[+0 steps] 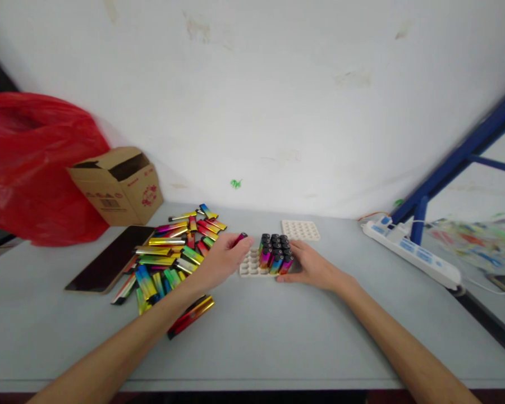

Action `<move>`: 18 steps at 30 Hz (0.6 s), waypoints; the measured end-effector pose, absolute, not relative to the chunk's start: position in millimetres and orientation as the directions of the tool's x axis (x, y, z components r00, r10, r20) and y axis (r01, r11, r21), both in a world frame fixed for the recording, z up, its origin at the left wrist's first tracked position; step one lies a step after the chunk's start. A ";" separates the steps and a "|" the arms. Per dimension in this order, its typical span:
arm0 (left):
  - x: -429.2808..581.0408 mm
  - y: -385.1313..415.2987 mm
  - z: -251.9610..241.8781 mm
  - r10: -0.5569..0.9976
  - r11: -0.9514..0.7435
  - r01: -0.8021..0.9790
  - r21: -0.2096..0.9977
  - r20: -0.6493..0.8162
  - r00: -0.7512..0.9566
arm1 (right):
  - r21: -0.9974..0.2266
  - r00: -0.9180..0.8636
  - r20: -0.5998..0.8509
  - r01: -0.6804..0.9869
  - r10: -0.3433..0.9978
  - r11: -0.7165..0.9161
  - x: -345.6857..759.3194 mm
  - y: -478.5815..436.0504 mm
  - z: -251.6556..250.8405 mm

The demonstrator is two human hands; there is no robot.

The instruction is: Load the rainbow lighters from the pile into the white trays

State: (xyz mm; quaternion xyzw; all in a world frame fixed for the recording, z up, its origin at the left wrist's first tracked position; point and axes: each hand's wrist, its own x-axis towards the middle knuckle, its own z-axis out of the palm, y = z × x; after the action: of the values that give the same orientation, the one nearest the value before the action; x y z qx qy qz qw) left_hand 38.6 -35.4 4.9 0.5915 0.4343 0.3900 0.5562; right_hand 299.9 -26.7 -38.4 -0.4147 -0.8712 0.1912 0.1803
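Observation:
My left hand (225, 259) is closed around a lighter (240, 238), whose dark top pokes out by the thumb. It hovers at the left side of a white tray with round holes (248, 268). Several shiny coloured lighters with black ends (276, 252) stand upright in the tray's right part, while holes at the left are bare. My right hand (305, 264) grips the tray's right side, thumb at the front and fingers behind, close against the lighters. To the left lies a loose pile of metallic lighters (168, 251), with more (191, 317) partly behind my left forearm.
A second white holed tray (301, 230) lies near the wall. At left are a dark flat tablet-like slab (109, 261), a cardboard box (120, 188) and a red plastic bag (37, 168). A white power strip (416, 255) and blue metal frame (446, 157) are at right.

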 end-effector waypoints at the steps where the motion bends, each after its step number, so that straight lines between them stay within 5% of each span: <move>1: 37.7 -34.1 2.7 0.954 -0.030 0.110 0.993 -0.004 0.299 | -0.480 -0.591 0.152 0.656 0.792 0.582 300.3 -26.7 -38.7; 9: 33.0 -24.7 -9.6 0.939 0.038 0.083 0.996 -0.064 0.339 | -0.473 -0.592 0.162 0.656 0.790 0.588 299.7 -27.2 -38.4; 15: 33.9 -25.4 -10.0 0.924 -0.146 0.093 0.985 0.102 0.368 | -0.460 -0.598 0.171 0.654 0.783 0.601 300.2 -26.0 -39.8; 18: 35.7 -27.5 -11.3 0.935 -0.065 0.032 0.997 0.050 0.350 | -0.438 -0.611 0.179 0.652 0.771 0.619 301.1 -24.9 -41.5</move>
State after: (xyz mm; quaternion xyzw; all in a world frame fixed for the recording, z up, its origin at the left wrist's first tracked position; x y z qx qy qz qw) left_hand 35.7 -27.5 -11.3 0.6058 0.3994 0.4069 0.5549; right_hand 301.1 -24.9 -41.5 -0.4034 -0.8819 0.1670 0.1777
